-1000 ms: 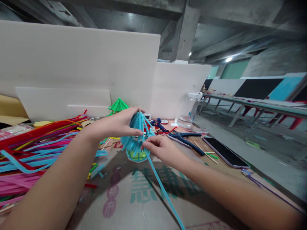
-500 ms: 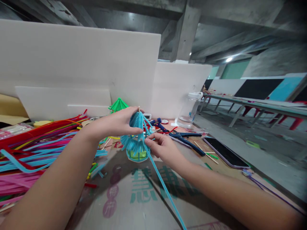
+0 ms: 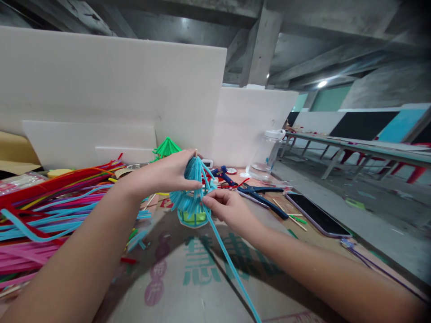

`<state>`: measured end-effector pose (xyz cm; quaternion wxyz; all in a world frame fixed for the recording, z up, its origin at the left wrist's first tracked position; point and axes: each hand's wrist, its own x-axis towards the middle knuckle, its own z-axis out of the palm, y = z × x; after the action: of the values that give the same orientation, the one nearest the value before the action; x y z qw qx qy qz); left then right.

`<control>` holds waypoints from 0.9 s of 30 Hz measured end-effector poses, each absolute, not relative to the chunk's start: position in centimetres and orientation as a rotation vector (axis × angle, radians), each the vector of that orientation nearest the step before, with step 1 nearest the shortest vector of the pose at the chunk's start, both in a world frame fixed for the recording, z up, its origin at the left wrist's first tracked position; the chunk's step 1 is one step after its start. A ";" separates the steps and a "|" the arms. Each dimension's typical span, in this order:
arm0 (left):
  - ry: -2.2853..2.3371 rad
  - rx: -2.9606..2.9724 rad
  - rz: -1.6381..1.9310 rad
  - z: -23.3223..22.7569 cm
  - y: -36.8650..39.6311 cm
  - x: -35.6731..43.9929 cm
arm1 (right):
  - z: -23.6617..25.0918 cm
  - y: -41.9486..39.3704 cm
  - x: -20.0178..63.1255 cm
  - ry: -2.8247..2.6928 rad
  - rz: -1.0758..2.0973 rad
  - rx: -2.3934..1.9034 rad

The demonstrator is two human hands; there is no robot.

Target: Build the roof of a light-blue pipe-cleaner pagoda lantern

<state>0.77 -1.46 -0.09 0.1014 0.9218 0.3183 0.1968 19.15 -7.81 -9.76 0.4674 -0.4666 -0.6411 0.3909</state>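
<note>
Your left hand [image 3: 166, 172] is wrapped around the top of the blue roof [image 3: 190, 193], with the thumb and fingers pressed on the bunched blue stems. A thin wooden stick [image 3: 195, 153] pokes up out of the top, just above your fingers. The roof sits on a small green base [image 3: 193, 218] that stands on the cardboard [image 3: 188, 287], in the middle of the table.

Your right hand [image 3: 227, 208] is just right of the roof. Its fingers are pinched together on one long blue stem [image 3: 229, 264]. That stem runs from the roof down toward you, to the near edge.

On the left lies a big pile of stems [image 3: 43, 211] in red, pink, blue and yellow. Behind your left hand stands a green roof [image 3: 166, 147], close to the white boards [image 3: 111, 94] at the far side.

To the right of your hands lie blue pliers [image 3: 261, 195] and, farther right, a dark phone [image 3: 316, 214]. A clear jar [image 3: 267, 150] stands far right, near the boards. A few small sticks [image 3: 289, 217] lie between the pliers and the phone.
</note>
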 end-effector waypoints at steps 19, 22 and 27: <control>0.950 2.580 0.639 -0.1 -0.4 -0.1 | -6.5 -4.1 28.5 -2.392 0.079 -1.768; 0.990 2.590 0.654 0.1 -0.4 -0.4 | -6.9 -3.3 30.3 -2.333 0.058 -1.834; 1.032 2.602 0.657 0.1 -0.2 -0.7 | -6.8 -2.9 31.8 -2.321 0.087 -1.878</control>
<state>-0.70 -0.18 0.12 0.1328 0.8970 0.3557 0.2266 31.83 -2.93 -6.78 0.0772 -0.6267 -0.7749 0.0292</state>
